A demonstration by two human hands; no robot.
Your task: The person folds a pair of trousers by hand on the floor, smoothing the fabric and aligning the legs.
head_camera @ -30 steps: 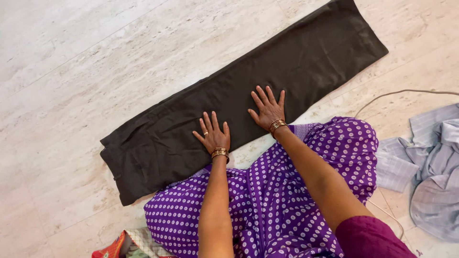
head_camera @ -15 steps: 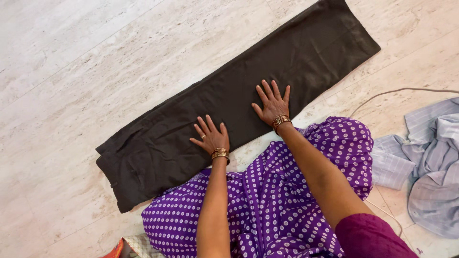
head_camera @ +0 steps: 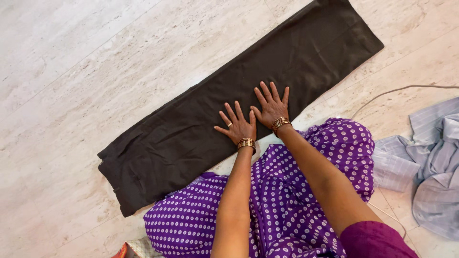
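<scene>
Both hands now closer together, left hand (head_camera: 237, 127) and right hand (head_camera: 271, 107) spread flat, palms on the folded dark cloth (head_camera: 229, 100) on the floor (head_camera: 71, 71).

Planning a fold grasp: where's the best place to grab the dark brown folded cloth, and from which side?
Probably the short end of the dark brown folded cloth at lower left, pinching its two corners from that free side. The strip lies flat and long on the marble floor; the left hand and right hand press its middle, so the ends are free.

Pale marble floor (head_camera: 71, 57); dark folded cloth (head_camera: 201, 119), striped grey shirt (head_camera: 430, 162), thin cable (head_camera: 401, 89) lying on it
</scene>
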